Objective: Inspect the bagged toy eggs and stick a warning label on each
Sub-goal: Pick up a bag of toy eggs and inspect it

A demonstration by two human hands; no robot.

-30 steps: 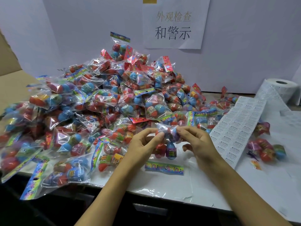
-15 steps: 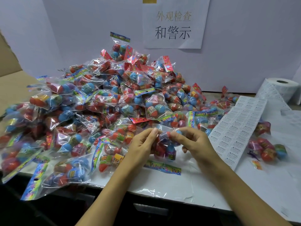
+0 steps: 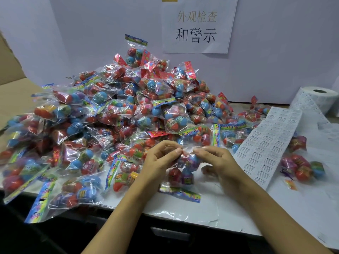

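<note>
Left hand (image 3: 159, 162) and right hand (image 3: 219, 160) pinch the upper edge of one clear bag of toy eggs (image 3: 183, 171) above the table (image 3: 201, 213), knuckles hiding the fingertips, any label there unreadable

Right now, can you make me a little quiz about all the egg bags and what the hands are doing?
1. True or false: both hands hold the same bag of toy eggs.
2. Where is the strip of warning labels? A) under the pile B) on the table right of the hands C) taped to the wall
3. Fill in: the strip runs back to a white ____ by the wall.

Key:
1. True: the left hand and right hand each pinch its top edge.
2. B
3. roll
</note>
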